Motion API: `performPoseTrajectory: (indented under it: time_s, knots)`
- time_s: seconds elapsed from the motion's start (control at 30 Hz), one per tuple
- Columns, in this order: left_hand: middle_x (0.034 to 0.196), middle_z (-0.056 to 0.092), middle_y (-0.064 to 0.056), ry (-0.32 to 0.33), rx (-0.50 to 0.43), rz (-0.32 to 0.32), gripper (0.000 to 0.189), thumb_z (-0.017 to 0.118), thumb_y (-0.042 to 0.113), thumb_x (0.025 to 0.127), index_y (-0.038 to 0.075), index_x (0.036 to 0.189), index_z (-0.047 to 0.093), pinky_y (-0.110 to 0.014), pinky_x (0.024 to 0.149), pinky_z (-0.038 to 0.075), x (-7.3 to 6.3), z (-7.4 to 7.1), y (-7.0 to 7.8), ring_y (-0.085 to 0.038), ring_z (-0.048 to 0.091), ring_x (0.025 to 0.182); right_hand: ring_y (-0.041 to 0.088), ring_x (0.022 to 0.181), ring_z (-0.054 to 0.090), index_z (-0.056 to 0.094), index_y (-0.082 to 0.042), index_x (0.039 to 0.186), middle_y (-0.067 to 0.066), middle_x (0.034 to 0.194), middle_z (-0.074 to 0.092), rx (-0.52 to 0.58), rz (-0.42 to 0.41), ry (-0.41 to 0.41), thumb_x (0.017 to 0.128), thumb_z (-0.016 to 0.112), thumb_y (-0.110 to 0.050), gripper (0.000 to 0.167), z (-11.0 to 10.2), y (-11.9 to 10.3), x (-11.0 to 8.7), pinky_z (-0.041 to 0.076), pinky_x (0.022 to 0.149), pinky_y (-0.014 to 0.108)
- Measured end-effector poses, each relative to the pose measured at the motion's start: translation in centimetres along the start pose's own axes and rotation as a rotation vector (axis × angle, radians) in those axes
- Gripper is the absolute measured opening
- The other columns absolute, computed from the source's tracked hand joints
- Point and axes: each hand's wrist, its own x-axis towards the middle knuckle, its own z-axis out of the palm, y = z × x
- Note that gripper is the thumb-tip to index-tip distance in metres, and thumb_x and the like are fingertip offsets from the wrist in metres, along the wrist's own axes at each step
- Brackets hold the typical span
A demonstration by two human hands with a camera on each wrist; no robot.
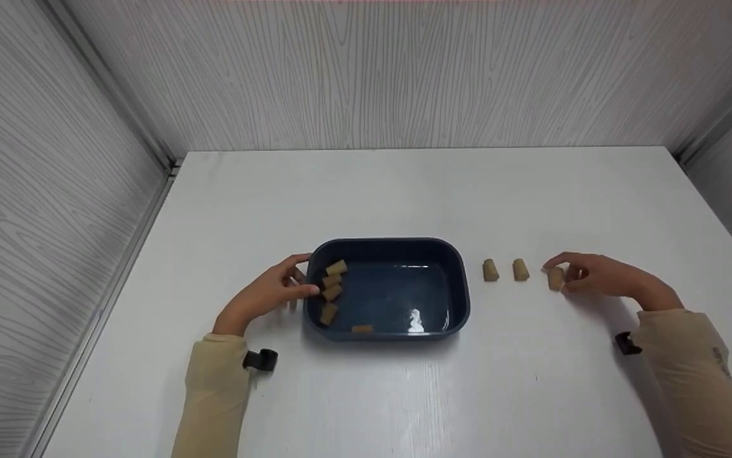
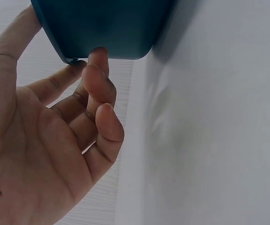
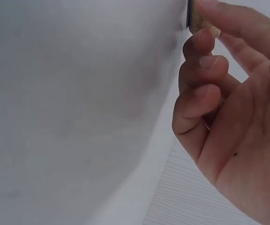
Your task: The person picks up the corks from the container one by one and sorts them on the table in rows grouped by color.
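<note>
A dark blue rectangular tub (image 1: 388, 336) with rounded corners stands on the table, several corks (image 1: 332, 292) lying along its left side and one cork (image 1: 362, 329) near its front wall. My left hand (image 1: 270, 291) holds the tub's left rim, thumb over the edge and fingers outside; the left wrist view shows the tub's outer wall (image 2: 102, 28) above the curled fingers. To the right of the tub, my right hand (image 1: 604, 277) pinches a cork (image 1: 555, 278) between thumb and fingers. Part of this cork (image 3: 201, 23) shows at the top of the right wrist view.
Two more corks, a nearer one (image 1: 490, 270) and another (image 1: 520, 270), stand in a row between the tub and my right hand. The white table (image 1: 391, 394) is bounded by a wood-grain panel (image 1: 404, 76) behind and another panel (image 1: 35, 191) at left.
</note>
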Motion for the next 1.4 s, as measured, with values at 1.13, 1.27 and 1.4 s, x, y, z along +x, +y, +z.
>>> performPoseTrajectory:
  time_s: [1.13,1.27,1.4]
  knots:
    - [0.107,0.058,-0.009,0.002,-0.002,0.007,0.076,0.068,0.047,0.087,0.019,0.149,0.035,-0.034,0.068,0.046,0.2,0.1,-0.1,-0.022,0.055,0.081,0.017,0.079,0.049,0.056,-0.009,0.119,0.008,0.091,0.059,-0.039,0.112,0.069,0.089,0.069,-0.026,0.037,-0.4,0.5,-1.1,0.040,0.067,0.031]
    - [0.108,0.058,-0.009,0.003,0.013,0.003,0.077,0.068,0.047,0.087,0.018,0.150,0.034,-0.033,0.069,0.046,0.2,0.1,0.0,-0.020,0.055,0.082,0.018,0.085,0.053,0.055,-0.011,0.125,0.012,0.098,0.061,-0.045,0.104,0.044,0.090,0.068,-0.026,0.039,-0.7,0.6,-1.4,0.041,0.070,0.031]
    - [0.108,0.058,-0.010,0.003,0.015,-0.002,0.077,0.068,0.046,0.088,0.016,0.150,0.033,-0.033,0.069,0.046,0.2,0.0,0.1,-0.021,0.055,0.081,0.018,0.082,0.051,0.057,-0.012,0.124,0.010,0.096,0.060,-0.038,0.094,0.046,0.093,0.063,-0.019,0.032,-0.8,0.7,-1.7,0.041,0.068,0.031]
